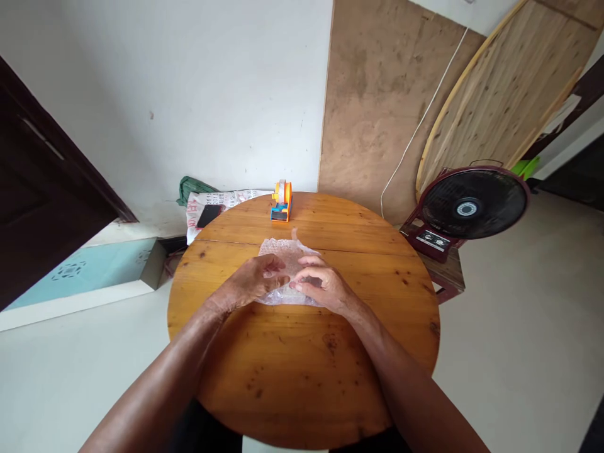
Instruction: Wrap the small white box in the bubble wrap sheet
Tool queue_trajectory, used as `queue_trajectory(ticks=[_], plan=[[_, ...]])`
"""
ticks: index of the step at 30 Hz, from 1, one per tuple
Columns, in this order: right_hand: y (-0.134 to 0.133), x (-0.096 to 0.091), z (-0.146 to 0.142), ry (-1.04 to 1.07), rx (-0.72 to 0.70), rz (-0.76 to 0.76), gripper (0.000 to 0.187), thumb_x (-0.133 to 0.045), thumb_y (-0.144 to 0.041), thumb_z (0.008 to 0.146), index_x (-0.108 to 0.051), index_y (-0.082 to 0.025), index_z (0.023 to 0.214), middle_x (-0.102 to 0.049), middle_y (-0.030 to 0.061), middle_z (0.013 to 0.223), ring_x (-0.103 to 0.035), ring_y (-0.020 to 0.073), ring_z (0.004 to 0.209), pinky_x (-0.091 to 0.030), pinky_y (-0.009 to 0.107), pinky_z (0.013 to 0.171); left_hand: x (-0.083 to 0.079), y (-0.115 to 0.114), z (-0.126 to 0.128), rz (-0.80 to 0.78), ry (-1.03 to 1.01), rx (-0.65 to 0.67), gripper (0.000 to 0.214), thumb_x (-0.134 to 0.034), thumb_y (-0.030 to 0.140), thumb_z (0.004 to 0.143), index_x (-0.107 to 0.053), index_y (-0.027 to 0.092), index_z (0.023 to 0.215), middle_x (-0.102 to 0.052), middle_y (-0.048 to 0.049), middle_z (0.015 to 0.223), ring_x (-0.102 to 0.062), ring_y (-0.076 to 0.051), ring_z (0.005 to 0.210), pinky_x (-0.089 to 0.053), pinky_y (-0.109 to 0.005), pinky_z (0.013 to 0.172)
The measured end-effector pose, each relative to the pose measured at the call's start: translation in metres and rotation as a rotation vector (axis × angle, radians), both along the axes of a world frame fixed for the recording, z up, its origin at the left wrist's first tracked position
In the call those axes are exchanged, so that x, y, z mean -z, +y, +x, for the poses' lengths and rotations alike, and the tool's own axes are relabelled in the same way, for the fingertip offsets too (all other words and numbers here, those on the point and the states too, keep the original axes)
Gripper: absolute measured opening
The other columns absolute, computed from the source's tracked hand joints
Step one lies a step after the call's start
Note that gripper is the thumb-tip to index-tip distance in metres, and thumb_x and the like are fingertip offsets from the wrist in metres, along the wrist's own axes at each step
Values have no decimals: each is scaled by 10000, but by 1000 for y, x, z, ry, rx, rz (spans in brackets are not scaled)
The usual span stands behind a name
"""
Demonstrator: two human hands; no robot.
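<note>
Your forearms (179, 358) reach over the table (283, 384) to the bubble wrap (285, 250), lying beneath and between both hands, neither clearly nearer. Your left hand (257, 277) curves with thumb and fingers apart; your right hand (330, 289) may be pinching, but you can't tell. Beyond your fingers stands the tape dispenser (282, 207).

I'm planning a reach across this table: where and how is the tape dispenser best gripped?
Probably grip the tape dispenser by the left and right sides of its lower body, coming from the near side, slightly above. It stands upright near the far edge of the table, with the wall behind, and that body looks narrow enough to straddle; the round orange holder above might turn.
</note>
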State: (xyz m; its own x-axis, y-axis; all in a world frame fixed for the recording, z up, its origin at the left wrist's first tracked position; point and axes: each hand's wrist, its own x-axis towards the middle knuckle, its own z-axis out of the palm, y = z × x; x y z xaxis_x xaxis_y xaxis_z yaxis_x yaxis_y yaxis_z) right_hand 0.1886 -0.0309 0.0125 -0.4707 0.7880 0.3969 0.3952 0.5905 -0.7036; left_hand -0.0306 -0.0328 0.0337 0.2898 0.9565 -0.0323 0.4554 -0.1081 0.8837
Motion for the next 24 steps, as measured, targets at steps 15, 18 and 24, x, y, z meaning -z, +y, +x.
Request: queue_trajectory(ticks=[15,18,24], plan=[[3,6,-1,-5,17,32,128,-680,-344,804,-734,-230,828,-607,65,1151,-562,191,1131,-414,325,984,-2,-2,-10,-137,201,-197,389,-719,482,507,-477,180,543,-427,47,548,-414,-124,593,-271,-233,534],[2,5,-1,-2,15,30,126,-677,-342,804,-736,-233,828,-607,66,1157,-564,189,1132,-418,322,976,-10,-14,-14,-191,180,-253,460,-737,556,493,-525,175,638,-482,37,589,-455,-135,600,-318,-237,528],[1,1,0,-9,14,10,91,-693,-292,785,-740,-228,829,-607,69,1150,-567,201,1127,-420,342,979,-25,-28,-10,-389,93,-336,619,-730,685,434,-527,172,715,-523,26,606,-488,-121,543,-399,-241,487]])
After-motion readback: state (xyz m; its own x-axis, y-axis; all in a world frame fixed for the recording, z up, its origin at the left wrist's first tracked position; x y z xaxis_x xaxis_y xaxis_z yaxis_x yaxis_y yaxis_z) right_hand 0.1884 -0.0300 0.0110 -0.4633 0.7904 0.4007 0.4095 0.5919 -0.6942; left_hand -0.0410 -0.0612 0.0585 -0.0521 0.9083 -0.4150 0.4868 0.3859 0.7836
